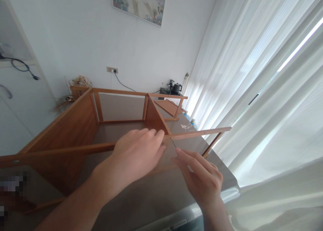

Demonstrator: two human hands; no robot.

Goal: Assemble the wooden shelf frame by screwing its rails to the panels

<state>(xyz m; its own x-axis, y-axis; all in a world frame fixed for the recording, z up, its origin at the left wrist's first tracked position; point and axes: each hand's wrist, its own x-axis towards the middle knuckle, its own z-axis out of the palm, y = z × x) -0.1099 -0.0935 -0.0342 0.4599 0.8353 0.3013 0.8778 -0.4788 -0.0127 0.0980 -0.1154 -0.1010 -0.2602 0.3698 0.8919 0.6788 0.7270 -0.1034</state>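
Observation:
A wooden shelf frame (202, 133) with brown panels lies on its side across a grey glossy table. My left hand (141, 150) is closed over its near rail beside the middle panel (157, 113); the fingertips are partly hidden. Between the thumb and fingers of my right hand (202, 174) is a thin metal hex key (174, 143). Its tip meets the near rail where that rail joins the middle panel. The end of the key inside my fingers is hidden.
The grey table (224, 167) extends under the frame. A loose wooden panel (168, 107), small white bits (186, 126) and a black kettle (177, 87) are farther back. White curtains (252, 73) hang at the right. Dried plants (79, 81) stand behind the frame's left end.

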